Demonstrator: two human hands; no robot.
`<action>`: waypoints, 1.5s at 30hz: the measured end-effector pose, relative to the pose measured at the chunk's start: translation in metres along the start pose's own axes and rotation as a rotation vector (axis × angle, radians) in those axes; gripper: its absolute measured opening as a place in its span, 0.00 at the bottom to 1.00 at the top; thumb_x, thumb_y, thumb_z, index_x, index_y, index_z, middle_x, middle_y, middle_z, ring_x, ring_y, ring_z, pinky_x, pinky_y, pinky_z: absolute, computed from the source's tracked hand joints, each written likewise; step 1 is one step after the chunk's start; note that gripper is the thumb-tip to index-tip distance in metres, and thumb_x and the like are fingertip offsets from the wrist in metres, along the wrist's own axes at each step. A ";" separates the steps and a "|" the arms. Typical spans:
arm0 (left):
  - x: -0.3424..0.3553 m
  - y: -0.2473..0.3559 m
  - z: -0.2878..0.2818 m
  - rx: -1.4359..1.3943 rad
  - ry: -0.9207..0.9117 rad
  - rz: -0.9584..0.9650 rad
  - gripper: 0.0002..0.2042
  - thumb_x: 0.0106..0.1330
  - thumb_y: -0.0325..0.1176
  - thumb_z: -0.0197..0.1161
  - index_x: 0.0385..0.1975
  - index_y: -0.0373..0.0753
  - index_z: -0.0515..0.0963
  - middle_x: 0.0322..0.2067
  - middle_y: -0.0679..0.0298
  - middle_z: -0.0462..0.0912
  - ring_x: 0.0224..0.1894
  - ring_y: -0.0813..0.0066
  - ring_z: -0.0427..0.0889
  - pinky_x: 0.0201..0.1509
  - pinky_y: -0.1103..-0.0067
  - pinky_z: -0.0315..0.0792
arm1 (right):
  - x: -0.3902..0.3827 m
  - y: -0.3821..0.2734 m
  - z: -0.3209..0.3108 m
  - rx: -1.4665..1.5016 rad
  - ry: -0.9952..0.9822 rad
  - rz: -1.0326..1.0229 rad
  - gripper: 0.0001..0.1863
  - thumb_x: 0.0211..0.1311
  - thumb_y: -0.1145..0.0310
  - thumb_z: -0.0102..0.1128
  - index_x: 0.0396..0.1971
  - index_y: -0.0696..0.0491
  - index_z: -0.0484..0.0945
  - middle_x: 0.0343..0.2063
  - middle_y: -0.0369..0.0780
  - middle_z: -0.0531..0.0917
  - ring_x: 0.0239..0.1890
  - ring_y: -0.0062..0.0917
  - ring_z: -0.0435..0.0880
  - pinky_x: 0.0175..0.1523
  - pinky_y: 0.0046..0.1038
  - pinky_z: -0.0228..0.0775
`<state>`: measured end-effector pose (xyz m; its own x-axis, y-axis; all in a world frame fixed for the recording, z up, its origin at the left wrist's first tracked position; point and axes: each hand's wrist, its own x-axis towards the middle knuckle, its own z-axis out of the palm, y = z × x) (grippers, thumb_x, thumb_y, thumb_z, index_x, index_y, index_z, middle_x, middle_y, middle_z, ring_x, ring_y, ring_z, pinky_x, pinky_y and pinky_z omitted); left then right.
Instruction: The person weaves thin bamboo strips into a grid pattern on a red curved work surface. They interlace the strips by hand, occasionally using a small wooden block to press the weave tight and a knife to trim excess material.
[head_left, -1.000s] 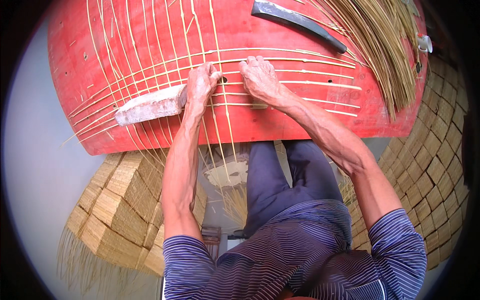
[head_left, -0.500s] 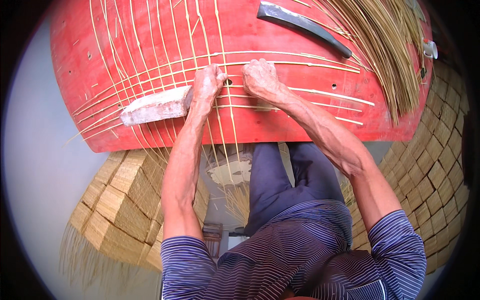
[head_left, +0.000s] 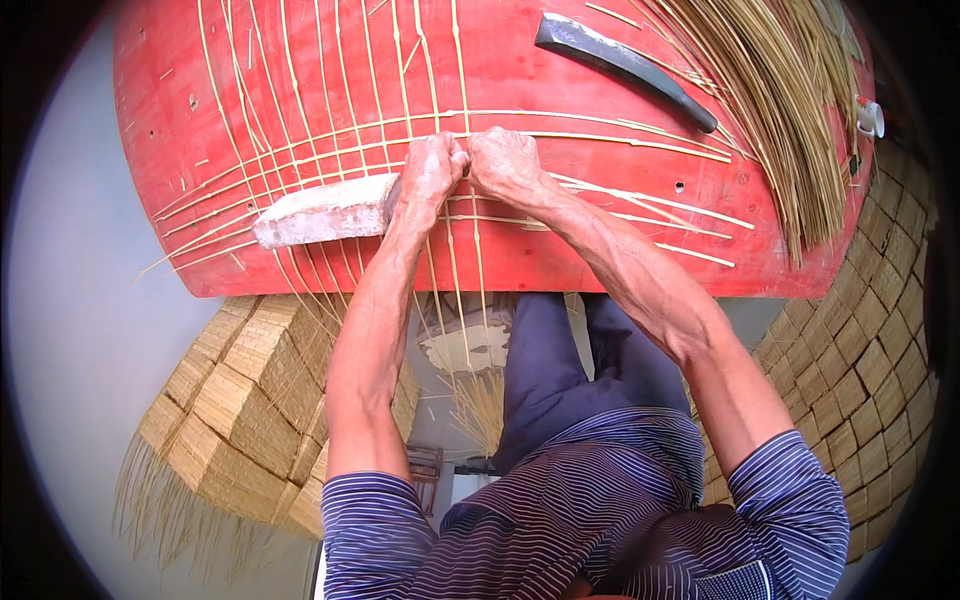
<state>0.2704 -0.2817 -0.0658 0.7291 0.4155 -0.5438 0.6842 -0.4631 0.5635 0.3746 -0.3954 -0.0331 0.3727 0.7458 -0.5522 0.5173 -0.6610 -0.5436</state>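
Thin pale bamboo-like strips (head_left: 340,110) cross each other in an open lattice on a red tabletop (head_left: 530,260). My left hand (head_left: 434,172) is closed at the lattice's right side, fingers curled over a crossing strip. Right against it, knuckles up, my right hand (head_left: 505,165) is closed too, with a pale strip (head_left: 690,207) running out rightward from under it. The fingertips of both hands are hidden. A whitish, brick-like block (head_left: 325,212) lies across the woven strips, its right end touching my left wrist.
A curved, dark-handled blade (head_left: 625,70) lies at the far right, beside a thick bundle of loose strips (head_left: 760,120). A white cup (head_left: 870,118) is by the right edge. Stacked woven bundles stand below the table at left (head_left: 250,400) and right (head_left: 850,370).
My right hand has moved left until it meets my left hand. The strip to its right now slants across its neighbour. The whole view has shifted slightly.
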 end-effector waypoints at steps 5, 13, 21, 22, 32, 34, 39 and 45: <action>-0.002 0.002 -0.002 0.028 0.031 -0.001 0.07 0.56 0.30 0.65 0.23 0.33 0.79 0.24 0.44 0.81 0.33 0.46 0.84 0.37 0.59 0.76 | -0.002 -0.008 -0.004 0.033 0.026 0.028 0.12 0.55 0.63 0.57 0.32 0.51 0.87 0.29 0.51 0.86 0.35 0.45 0.88 0.39 0.46 0.79; -0.003 0.010 -0.008 -0.045 -0.048 -0.104 0.09 0.59 0.32 0.66 0.24 0.33 0.79 0.24 0.44 0.81 0.33 0.45 0.84 0.37 0.60 0.76 | -0.005 0.019 -0.007 0.005 0.115 -0.046 0.11 0.55 0.66 0.58 0.27 0.58 0.83 0.25 0.52 0.84 0.31 0.47 0.86 0.35 0.47 0.77; 0.016 0.006 -0.017 -0.151 0.005 -0.012 0.08 0.61 0.29 0.66 0.25 0.33 0.76 0.17 0.60 0.78 0.20 0.73 0.78 0.23 0.74 0.70 | -0.008 0.043 -0.003 -0.218 0.409 -0.237 0.06 0.56 0.70 0.54 0.29 0.54 0.79 0.35 0.46 0.78 0.42 0.40 0.77 0.46 0.46 0.68; 0.017 -0.001 -0.016 -0.131 -0.002 -0.009 0.07 0.62 0.28 0.66 0.27 0.33 0.76 0.18 0.65 0.78 0.19 0.80 0.77 0.21 0.79 0.70 | -0.006 0.040 -0.001 -0.213 0.396 -0.240 0.06 0.56 0.70 0.55 0.30 0.54 0.79 0.35 0.45 0.78 0.43 0.39 0.76 0.48 0.46 0.67; 0.027 0.010 -0.016 -0.092 -0.058 -0.056 0.10 0.61 0.31 0.69 0.25 0.33 0.76 0.19 0.63 0.80 0.20 0.78 0.80 0.23 0.77 0.74 | 0.002 0.041 -0.005 -0.216 0.343 -0.192 0.06 0.54 0.69 0.57 0.28 0.54 0.81 0.32 0.46 0.80 0.40 0.42 0.80 0.42 0.46 0.71; 0.027 0.016 -0.014 -0.132 -0.035 -0.089 0.10 0.57 0.31 0.70 0.22 0.33 0.77 0.17 0.56 0.80 0.22 0.67 0.82 0.28 0.70 0.73 | 0.007 0.038 -0.013 -0.163 0.248 -0.126 0.08 0.55 0.70 0.56 0.28 0.55 0.83 0.32 0.49 0.83 0.39 0.46 0.84 0.40 0.48 0.75; 0.029 0.011 -0.014 -0.135 -0.031 -0.095 0.11 0.55 0.32 0.73 0.20 0.33 0.79 0.18 0.48 0.80 0.24 0.58 0.84 0.31 0.64 0.74 | 0.016 0.023 -0.027 -0.040 -0.008 -0.002 0.12 0.56 0.68 0.55 0.32 0.58 0.85 0.33 0.55 0.86 0.39 0.50 0.87 0.43 0.47 0.80; 0.033 0.009 -0.011 -0.098 -0.025 -0.114 0.12 0.54 0.32 0.75 0.20 0.32 0.80 0.20 0.47 0.81 0.26 0.54 0.85 0.32 0.62 0.75 | 0.017 0.005 -0.024 0.014 -0.061 0.050 0.14 0.58 0.66 0.55 0.33 0.58 0.85 0.34 0.55 0.86 0.40 0.48 0.87 0.44 0.47 0.80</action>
<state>0.3005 -0.2635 -0.0716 0.6469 0.4404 -0.6225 0.7617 -0.3352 0.5544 0.4021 -0.3843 -0.0303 0.3498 0.7059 -0.6159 0.4881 -0.6985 -0.5233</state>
